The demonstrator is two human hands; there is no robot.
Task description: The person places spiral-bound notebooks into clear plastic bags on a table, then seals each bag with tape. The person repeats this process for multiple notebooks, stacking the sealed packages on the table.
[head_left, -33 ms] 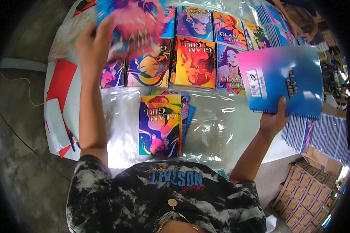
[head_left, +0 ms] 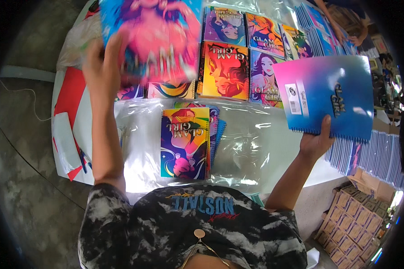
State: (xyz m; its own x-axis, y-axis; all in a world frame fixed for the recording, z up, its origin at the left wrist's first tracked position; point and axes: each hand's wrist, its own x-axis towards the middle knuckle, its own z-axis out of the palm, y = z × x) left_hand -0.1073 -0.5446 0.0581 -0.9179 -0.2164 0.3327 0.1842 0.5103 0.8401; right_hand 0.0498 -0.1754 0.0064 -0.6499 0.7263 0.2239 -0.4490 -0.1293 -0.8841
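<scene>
My left hand [head_left: 102, 60] is closed on the left edge of a spiral notebook [head_left: 161, 40] with a pink and blue illustrated cover, blurred by motion. That notebook hangs over the far-left rows and hides some of them. My right hand [head_left: 316, 142] grips another spiral notebook, a blue and pink one [head_left: 332, 96], by its coil edge, thumb on top; a white barcode label shows on it. Between my arms a small fanned stack of notebooks [head_left: 184, 143] lies on clear plastic film [head_left: 238, 157], a yellow and purple cover uppermost.
Rows of notebooks in several designs, such as a red-orange one [head_left: 224, 69], cover the table's far half. Stacked notebooks [head_left: 368, 154] line the right side, above brown cartons [head_left: 350, 219]. Red sheets [head_left: 71, 92] lie at the left edge. Another person's hands [head_left: 352, 40] are at the far right.
The pink and blue notebook in my left hand has come slightly nearer and covers more of the notebooks below it. My right hand and its notebook have shifted only slightly.
</scene>
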